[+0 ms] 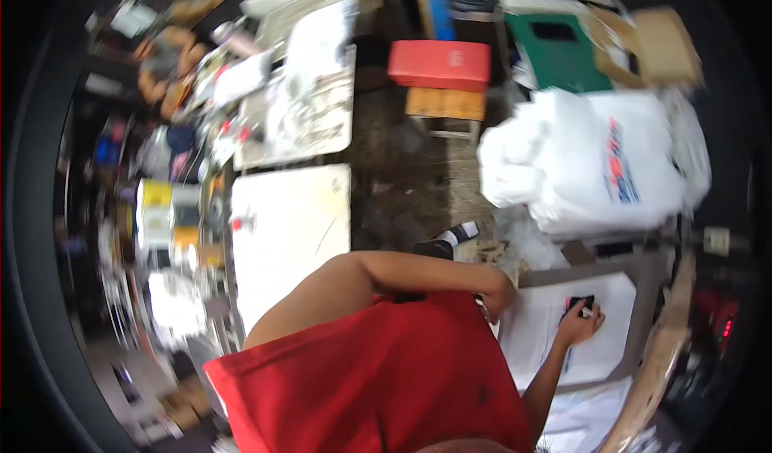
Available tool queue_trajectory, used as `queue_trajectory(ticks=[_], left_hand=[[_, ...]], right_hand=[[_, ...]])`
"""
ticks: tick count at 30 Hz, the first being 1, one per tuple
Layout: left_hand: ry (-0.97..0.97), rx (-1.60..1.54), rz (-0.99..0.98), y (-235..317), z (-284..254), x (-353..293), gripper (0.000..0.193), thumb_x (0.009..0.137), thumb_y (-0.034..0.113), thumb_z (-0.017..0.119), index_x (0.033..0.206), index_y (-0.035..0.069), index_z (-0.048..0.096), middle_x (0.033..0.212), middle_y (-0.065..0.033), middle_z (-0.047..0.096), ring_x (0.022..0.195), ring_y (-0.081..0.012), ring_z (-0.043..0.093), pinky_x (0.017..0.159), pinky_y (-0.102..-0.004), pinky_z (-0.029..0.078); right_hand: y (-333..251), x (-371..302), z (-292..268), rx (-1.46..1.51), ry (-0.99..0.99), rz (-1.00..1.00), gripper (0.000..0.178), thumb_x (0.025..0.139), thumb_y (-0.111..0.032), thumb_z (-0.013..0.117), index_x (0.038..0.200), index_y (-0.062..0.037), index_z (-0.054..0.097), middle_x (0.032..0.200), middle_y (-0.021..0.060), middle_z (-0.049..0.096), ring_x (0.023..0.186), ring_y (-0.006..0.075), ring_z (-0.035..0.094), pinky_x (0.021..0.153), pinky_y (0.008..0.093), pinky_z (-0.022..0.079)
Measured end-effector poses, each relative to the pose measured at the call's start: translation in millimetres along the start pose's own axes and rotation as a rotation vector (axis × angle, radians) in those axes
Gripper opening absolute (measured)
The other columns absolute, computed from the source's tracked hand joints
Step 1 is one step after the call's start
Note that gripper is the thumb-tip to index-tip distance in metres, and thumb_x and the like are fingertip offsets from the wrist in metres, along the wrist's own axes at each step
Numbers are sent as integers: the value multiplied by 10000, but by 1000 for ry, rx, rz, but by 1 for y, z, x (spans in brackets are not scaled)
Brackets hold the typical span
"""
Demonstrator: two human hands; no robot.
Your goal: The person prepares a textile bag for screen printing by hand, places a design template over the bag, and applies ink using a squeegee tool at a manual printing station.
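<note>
My right hand (582, 326) is closed on a small black object (581, 303) with a reddish edge. Its exact kind is too blurred to make out. Under that hand lies a white sheet (523, 324), perhaps a flat bag, with faint coloured print, on a grey-framed work surface (641, 324) at my right. My left arm reaches across my red shirt. My left hand (496, 294) rests by the left edge of the white sheet, and its fingers are hidden from view.
Stacked white plastic bags (595, 159) sit beyond the work surface. A red box (440, 65) stands on an orange stool (445, 104). To the left are a pale table (291, 228), a cluttered table (310, 115) and another person (165, 71). A wooden edge (663, 360) runs along the right.
</note>
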State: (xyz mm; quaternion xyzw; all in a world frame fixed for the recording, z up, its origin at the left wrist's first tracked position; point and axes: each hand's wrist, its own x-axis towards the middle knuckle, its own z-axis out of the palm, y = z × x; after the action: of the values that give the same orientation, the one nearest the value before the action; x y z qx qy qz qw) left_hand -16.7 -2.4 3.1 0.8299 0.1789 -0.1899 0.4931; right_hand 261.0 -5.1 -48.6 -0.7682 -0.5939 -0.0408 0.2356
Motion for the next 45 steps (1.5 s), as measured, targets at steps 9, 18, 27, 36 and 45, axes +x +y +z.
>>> queue_trajectory(ticks=[9,18,27,36,45], left_hand=[[21,153,5,41,-28,56,650,844,579,660,870,-65,746,965,-241,726,955,-407,685,895,-474,515],[0,-59,-173,-4,33,-38,583,901,498,648,1007,-70,719,1017,-266,706,952,-389,683,856,-484,511],[146,37,-63,10,29,-3,695,896,587,615,997,-95,706,1048,-283,695,981,-412,676,868,-496,514],[488,-155,105,11,9,-13,639,852,445,742,1339,74,555,1424,-168,492,1237,-352,548,1069,-430,421],[585,-256,18,11,11,2,609,870,361,749,1341,35,545,1508,-189,421,1075,-299,645,946,-407,520]], right_hand=[[-15,32,19,-59,-31,-204,414,863,-306,691,1109,26,671,1146,219,591,1019,411,606,828,460,519],[70,-64,-67,30,-119,105,338,817,-216,687,1024,49,661,1113,246,554,996,409,591,829,497,508],[-31,22,-1,135,-233,-5,421,852,-283,693,1142,22,670,1291,301,549,1221,445,521,1012,500,447],[51,-35,-38,74,71,-139,305,721,-195,757,967,-20,708,1040,171,623,984,373,595,875,469,509],[58,-97,-66,24,20,-21,414,644,-119,758,1048,-89,671,1198,137,584,1113,367,559,978,475,476]])
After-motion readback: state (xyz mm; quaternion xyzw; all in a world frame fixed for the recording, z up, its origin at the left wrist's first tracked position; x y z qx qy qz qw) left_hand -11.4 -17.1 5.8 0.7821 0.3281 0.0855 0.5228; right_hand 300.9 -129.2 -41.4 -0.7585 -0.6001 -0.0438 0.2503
